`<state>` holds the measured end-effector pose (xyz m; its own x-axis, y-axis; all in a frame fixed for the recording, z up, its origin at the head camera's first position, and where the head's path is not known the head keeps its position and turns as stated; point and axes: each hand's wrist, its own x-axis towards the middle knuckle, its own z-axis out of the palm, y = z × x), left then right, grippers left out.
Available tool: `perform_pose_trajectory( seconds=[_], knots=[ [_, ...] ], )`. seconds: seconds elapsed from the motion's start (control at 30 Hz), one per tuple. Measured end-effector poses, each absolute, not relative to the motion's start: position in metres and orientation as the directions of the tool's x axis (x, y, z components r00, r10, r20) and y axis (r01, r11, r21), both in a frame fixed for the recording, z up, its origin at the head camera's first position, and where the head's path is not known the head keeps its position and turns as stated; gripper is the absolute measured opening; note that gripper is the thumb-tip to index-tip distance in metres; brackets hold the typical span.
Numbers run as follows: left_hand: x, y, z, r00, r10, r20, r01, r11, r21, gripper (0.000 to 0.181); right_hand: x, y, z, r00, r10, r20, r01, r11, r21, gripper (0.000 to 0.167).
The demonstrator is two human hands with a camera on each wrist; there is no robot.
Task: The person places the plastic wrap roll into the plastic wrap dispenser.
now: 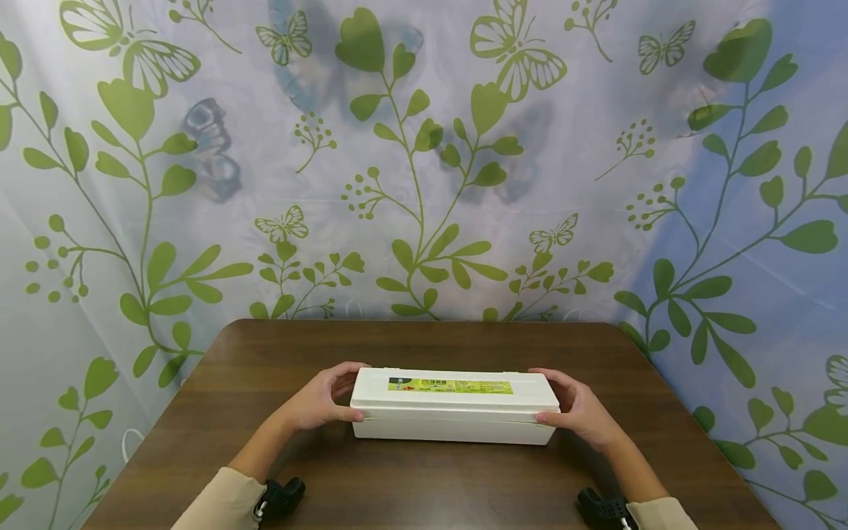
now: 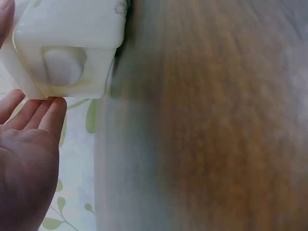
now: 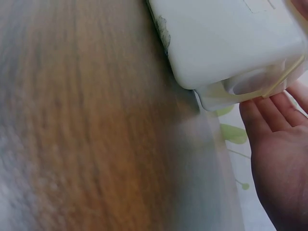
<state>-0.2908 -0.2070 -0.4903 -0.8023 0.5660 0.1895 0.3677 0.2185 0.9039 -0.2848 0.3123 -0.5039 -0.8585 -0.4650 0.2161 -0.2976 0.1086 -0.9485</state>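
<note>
A long white cling film box [image 1: 457,430] with a yellow-green label lies crosswise in front of me, its lid down. My left hand [image 1: 324,397] grips its left end, thumb on the front face and fingers round the back. At the other end my right hand [image 1: 583,411] holds it the same way. The left wrist view shows the box's end [image 2: 96,72] with a round recess, the left hand's fingers touching the far side. In the right wrist view, the right hand [image 3: 284,154] touches the box [image 3: 226,43] likewise. Whether the base touches the table cannot be told.
The brown wooden table [image 1: 437,489] stretches around the box, its far edge against a white curtain [image 1: 576,184] printed with green leaves and butterflies. A black band [image 1: 281,497] sits at the left wrist, another black band [image 1: 603,508] at the right.
</note>
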Motion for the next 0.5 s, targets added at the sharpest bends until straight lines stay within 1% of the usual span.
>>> perform_pose_trajectory(
  seconds=[0.23,0.5],
  knots=[
    [-0.2896,-0.2068,-0.4895,-0.798,0.568,0.201,0.388,0.229,0.893,0.073,-0.2848,0.3124,-0.5035,-0.860,-0.469,0.202,-0.285,0.112,-0.952,0.079],
    [-0.2893,-0.2068,-0.4876,-0.794,0.570,0.210,0.400,0.232,0.887,0.074,-0.2855,0.3138,-0.5030,-0.853,-0.478,0.212,-0.306,0.127,-0.944,0.078]
  ],
)
